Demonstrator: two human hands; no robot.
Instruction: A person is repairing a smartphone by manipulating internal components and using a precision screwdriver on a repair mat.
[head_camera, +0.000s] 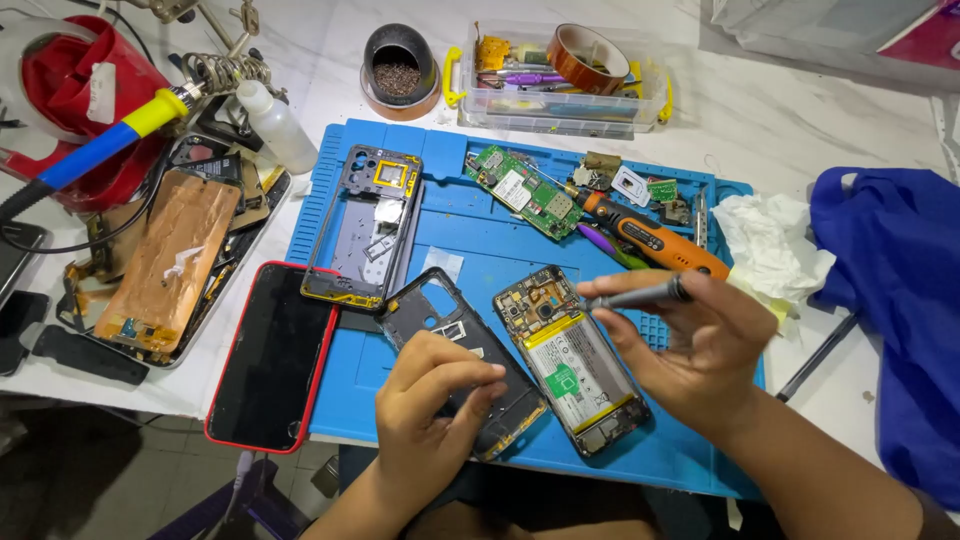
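Observation:
An opened phone (572, 360) with a yellow-edged battery lies on the blue work mat (470, 235). My right hand (700, 345) holds a slim grey screwdriver (640, 293), its tip over the phone's upper end. My left hand (430, 415) rests on a black phone back frame (440, 315) just left of the opened phone, fingers curled around its lower part.
On the mat lie a second dark phone frame (362, 225), a green circuit board (522, 190) and an orange electric screwdriver (650, 238). A red-edged phone (272, 358) sits at the mat's left edge. A soldering iron (100, 145), parts box (555, 75), white tissue (770, 245) and blue cloth (890, 290) surround it.

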